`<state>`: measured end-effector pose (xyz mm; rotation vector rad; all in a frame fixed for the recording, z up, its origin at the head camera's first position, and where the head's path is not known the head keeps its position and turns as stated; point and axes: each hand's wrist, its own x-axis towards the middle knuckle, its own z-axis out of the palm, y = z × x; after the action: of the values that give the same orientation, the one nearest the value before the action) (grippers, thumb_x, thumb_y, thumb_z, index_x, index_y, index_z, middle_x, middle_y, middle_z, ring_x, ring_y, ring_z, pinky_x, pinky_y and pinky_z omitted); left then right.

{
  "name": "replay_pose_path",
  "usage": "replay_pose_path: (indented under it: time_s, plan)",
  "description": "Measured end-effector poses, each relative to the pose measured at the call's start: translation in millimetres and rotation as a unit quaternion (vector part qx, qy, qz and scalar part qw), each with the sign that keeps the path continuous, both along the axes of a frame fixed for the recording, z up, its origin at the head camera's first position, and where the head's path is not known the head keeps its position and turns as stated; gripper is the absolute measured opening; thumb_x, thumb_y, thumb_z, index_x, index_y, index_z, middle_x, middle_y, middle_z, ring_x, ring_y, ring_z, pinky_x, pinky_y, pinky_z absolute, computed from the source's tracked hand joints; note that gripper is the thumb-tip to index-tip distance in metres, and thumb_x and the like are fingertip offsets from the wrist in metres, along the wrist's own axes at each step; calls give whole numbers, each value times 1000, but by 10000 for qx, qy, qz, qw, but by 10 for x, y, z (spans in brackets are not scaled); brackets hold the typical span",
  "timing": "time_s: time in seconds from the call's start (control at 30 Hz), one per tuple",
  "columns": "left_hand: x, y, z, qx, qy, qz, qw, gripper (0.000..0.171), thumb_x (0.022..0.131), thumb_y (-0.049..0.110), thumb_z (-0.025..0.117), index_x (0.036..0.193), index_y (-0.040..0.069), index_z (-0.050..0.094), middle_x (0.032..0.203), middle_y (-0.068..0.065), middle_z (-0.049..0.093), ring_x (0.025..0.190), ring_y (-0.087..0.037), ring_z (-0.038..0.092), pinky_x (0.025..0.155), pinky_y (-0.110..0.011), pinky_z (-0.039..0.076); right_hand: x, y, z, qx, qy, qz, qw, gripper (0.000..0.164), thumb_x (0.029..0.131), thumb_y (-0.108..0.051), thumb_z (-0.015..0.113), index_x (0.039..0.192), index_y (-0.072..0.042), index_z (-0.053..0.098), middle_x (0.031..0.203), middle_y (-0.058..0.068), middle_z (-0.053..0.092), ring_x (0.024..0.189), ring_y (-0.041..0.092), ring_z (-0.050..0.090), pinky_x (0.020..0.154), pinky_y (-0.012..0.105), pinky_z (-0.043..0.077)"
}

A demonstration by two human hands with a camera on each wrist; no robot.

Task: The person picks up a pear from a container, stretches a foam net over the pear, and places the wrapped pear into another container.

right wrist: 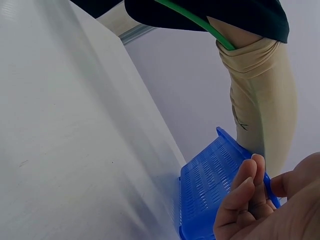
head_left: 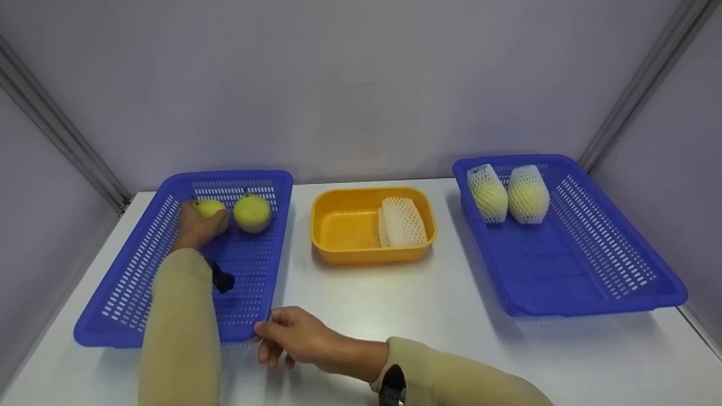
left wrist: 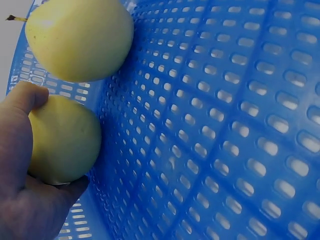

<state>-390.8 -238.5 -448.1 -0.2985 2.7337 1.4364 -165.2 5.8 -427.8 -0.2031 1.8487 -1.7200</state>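
Inside the left blue basket (head_left: 276,265), my left hand (head_left: 196,226) grips a round yellow-green pear (head_left: 210,208), with the thumb on one side and the fingers curled round the other. A second pear (head_left: 252,213) with a dark stem sits just to its right; both also show in the left wrist view, where the held pear (left wrist: 65,140) is the lower one. My right hand (head_left: 299,335) pinches the near right corner of that basket. In the right wrist view its thumb and fingers stand on either side of the basket's rim (right wrist: 272,192).
A yellow tub (head_left: 344,256) at the table's middle holds white foam net sleeves (head_left: 404,221). In the right blue basket (head_left: 564,307) two pears in foam nets, a left one (head_left: 488,194) and a right one (head_left: 528,195), stand at the far end. Walls close off the back and sides.
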Motion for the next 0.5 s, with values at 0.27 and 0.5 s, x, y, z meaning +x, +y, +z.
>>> replay_pose_path:
  time_s: [0.27, 0.5]
  plan:
    - [36, 16, -21, -124, 299, 15, 9995, 76, 90, 19, 60, 145, -13, 18, 132, -26, 36, 116, -35, 41, 101, -45, 40, 17, -10, -20, -20, 33, -16, 10000, 25, 104, -22, 56, 94, -3, 67, 67, -2, 63, 57, 10, 57, 47, 22, 40]
    - [36, 13, -17, -80, 82, 99, 9999, 82, 94, 27, 58, 149, -12, 12, 144, -32, 30, 127, -39, 38, 111, -48, 36, 19, -8, -24, 10, 30, -49, 10000, 24, 104, -22, 56, 94, -4, 67, 67, -1, 63, 57, 10, 56, 47, 22, 40]
